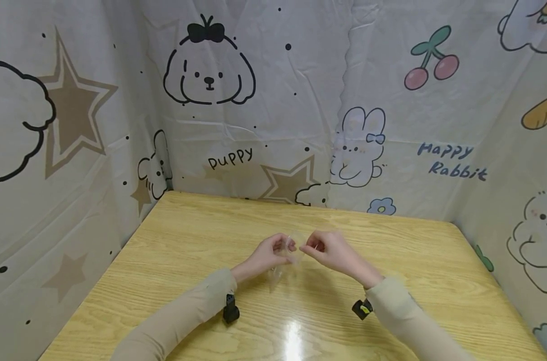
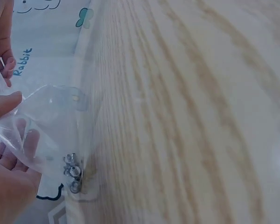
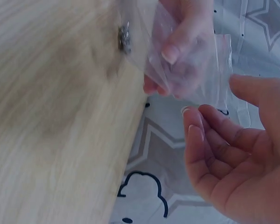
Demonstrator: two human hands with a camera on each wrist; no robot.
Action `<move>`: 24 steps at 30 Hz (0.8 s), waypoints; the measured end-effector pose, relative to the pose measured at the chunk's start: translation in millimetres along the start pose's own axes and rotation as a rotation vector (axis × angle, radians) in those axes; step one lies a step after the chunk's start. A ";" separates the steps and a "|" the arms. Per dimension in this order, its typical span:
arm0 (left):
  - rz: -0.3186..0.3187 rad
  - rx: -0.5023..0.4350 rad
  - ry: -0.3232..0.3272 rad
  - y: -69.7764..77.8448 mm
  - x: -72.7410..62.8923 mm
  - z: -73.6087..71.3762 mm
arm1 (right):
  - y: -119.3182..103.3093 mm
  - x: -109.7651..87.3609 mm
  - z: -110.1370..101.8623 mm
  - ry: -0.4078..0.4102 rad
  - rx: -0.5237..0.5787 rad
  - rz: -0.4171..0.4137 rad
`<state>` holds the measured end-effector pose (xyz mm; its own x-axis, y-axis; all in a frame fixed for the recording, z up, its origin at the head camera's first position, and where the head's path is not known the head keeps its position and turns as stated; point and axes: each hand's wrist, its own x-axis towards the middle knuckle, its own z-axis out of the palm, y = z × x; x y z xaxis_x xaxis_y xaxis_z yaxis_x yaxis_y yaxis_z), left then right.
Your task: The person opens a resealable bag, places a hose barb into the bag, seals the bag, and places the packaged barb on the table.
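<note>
My left hand [image 1: 266, 254] holds a clear plastic zip bag [image 2: 51, 112], thumb over the film and fingers behind it. Several small silvery metal pieces [image 2: 73, 171] are gathered in the bag's hanging lower corner, close over the table. At the bag's mouth, beside its zip strip, is my right hand [image 3: 238, 172]. Its thumb and loosely bent fingertips stand apart around the bag's edge in the right wrist view. From the head view, both hands face each other above the middle of the table, and the bag is faint and nearly see-through.
A light wood-grain table [image 1: 201, 225] spreads under both hands. Hanging cloth [image 1: 264, 110] printed with cartoon animals and stars encloses it at the back and sides. Each wrist wears a small black camera, such as the left wrist camera [image 1: 231, 311].
</note>
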<state>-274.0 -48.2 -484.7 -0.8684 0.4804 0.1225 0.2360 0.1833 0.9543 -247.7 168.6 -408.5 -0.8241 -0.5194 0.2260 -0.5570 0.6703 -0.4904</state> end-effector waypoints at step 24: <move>0.179 0.074 -0.026 24.9 -2.3 -15.1 | -2.0 5.4 -15.1 -0.054 0.073 0.013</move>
<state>-272.7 -57.7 -457.1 -0.7982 0.5331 0.2804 0.4180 0.1550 0.8951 -252.6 172.4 -393.6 -0.8231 -0.5402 0.1749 -0.5360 0.6377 -0.5532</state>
